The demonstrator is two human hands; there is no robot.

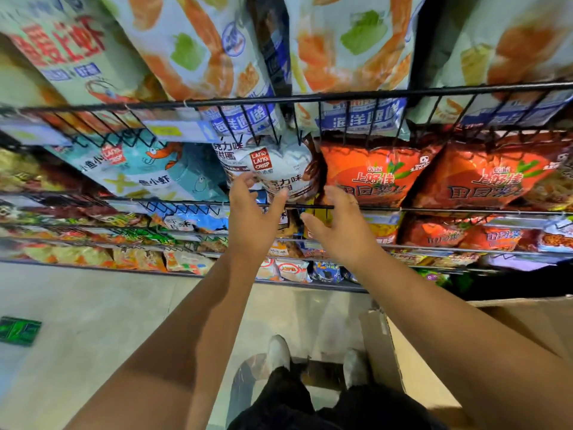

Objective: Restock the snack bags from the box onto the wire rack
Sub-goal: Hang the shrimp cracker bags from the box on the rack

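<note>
A white and brown Lang Lang Crisp snack bag (280, 167) stands on a middle shelf of the black wire rack (356, 96). My left hand (252, 212) is raised in front of the bag's lower left, fingers spread and loosely bent, fingertips near or touching the bag. My right hand (338, 223) hovers at the bag's lower right over the shelf's front wire, fingers relaxed and holding nothing. The cardboard box (440, 346) sits on the floor at the lower right, its inside hidden from view.
Orange Oishi bags (378, 175) fill the shelf right of the white bag, a teal shrimp bag (148, 172) lies to the left. Large pale bags (201, 48) hang on the shelf above. Lower shelves hold several small packs. My feet (279, 352) stand on a low stool.
</note>
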